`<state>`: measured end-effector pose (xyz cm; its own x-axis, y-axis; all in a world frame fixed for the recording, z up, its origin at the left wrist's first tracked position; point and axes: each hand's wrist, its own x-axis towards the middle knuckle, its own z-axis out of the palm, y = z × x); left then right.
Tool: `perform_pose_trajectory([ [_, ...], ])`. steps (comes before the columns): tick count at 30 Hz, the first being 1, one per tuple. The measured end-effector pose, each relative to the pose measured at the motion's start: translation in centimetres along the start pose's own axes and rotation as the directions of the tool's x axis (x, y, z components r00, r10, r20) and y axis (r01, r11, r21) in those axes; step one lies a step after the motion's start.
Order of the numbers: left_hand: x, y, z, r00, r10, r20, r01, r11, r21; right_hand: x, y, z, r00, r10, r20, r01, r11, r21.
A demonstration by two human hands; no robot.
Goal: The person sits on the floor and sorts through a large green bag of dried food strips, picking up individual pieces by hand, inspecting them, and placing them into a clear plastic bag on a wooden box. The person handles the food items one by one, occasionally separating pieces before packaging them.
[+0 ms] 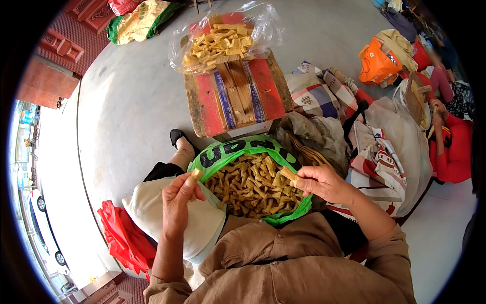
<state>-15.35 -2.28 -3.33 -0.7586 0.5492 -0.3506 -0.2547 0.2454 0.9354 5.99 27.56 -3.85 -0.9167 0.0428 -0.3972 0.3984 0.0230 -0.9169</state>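
Note:
A bright green plastic bag (215, 164) lies open at my lap, filled with many small tan folded pieces (251, 187). My left hand (179, 197) is over the bag's left rim, thumb and fingers pinching a small pale yellow piece (196, 175). Over the right rim, my right hand (324, 182) grips a flat, tan folded piece (288, 174) that points toward the bag's middle. The two hands are well apart. What exactly the pieces are made of, I cannot tell.
Beyond the bag stands a red-topped wooden stool (202, 104) bearing brown flat strips (238, 91) and a clear plastic bag (268, 25) of yellow folded pieces. Cloth and plastic sacks (379, 167) crowd the right, near another person (455, 152). A red bag (124, 240) lies at left.

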Motion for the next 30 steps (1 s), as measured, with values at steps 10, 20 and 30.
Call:
perform_pose_trajectory([
  [10,-1.3,-5.7,5.9,0.921,-0.216,0.324,0.364,0.773,-0.52,1.2,2.0,3.9,0.973,0.081,0.217,-0.206,0.732,0.649],
  [20,-2.3,-6.3,6.2,0.912,-0.192,0.361,0.374,0.75,-0.546,2.0,3.9,6.9,1.0,-0.029,0.011,0.031,0.947,-0.321],
  [30,-4.4,-5.2,6.4,0.859,-0.207,0.469,0.32,0.931,-0.176,0.1,2.6,5.2,0.943,-0.248,-0.22,0.162,0.923,-0.348],
])
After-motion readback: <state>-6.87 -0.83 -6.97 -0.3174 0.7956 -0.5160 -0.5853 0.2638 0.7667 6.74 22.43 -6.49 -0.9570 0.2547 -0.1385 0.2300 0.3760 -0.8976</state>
